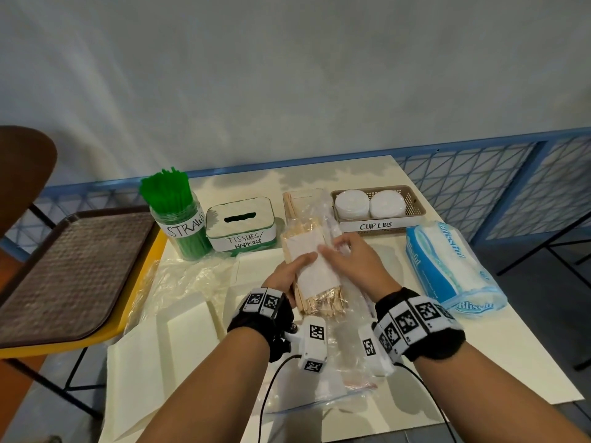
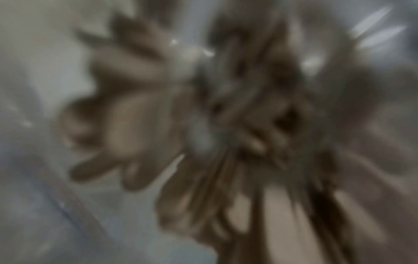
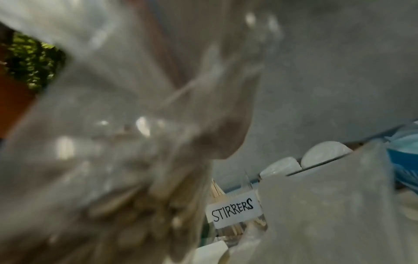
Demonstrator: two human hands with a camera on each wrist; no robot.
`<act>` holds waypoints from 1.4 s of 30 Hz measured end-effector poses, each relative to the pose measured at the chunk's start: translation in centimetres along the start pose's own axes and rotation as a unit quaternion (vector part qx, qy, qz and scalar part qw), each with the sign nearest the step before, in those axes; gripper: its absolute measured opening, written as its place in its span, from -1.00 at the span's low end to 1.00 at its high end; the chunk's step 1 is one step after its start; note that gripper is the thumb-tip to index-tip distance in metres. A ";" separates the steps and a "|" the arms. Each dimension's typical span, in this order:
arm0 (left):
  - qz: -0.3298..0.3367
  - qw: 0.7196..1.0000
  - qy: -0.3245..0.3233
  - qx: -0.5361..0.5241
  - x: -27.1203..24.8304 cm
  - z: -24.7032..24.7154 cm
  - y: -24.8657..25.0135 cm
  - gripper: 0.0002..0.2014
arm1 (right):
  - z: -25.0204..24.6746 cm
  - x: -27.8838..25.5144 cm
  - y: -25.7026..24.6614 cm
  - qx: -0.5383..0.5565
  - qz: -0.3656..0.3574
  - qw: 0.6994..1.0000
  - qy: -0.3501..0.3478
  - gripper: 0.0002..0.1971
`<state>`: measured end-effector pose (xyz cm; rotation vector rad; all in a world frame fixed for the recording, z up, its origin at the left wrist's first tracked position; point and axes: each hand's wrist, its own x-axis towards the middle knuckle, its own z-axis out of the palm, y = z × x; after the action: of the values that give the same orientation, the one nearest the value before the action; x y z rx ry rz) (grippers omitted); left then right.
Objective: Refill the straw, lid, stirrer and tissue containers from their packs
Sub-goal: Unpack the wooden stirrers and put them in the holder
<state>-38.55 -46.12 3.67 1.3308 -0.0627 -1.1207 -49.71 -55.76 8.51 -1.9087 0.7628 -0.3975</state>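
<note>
A bundle of wooden stirrers with a white paper band is held over the table's middle, partly inside its clear plastic pack. My left hand grips the bundle from the left, thumb on top. My right hand pinches the plastic along the bundle's right side. Behind them stands the clear stirrer container, labelled STIRRERS, with a few sticks in it. The straw jar, tissue box and cup lids basket line the back. The left wrist view is a blur.
A blue tissue pack lies at the right of the table. Crumpled clear plastic lies at the left. A brown tray sits on a yellow surface further left. A blue mesh fence runs behind.
</note>
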 end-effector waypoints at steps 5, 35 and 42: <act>-0.015 0.999 -0.001 0.040 -0.4 -0.1 -0.2 -0.41 | -0.3 0.5 1.1 -0.004 0.080 0.997 0.022 -0.44; 0.081 0.914 0.131 0.375 2.3 4.6 -4.6 -0.51 | -2.7 1.0 7.2 -0.021 0.154 0.987 0.040 -0.83; 0.189 0.943 0.108 0.251 1.1 7.2 -2.1 -0.73 | -2.5 1.3 4.8 0.167 0.122 0.977 -0.040 -0.72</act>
<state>-43.62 -51.77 3.69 1.7947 -0.4493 -0.6427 -51.72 -59.76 5.25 -1.4878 0.8098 -0.2734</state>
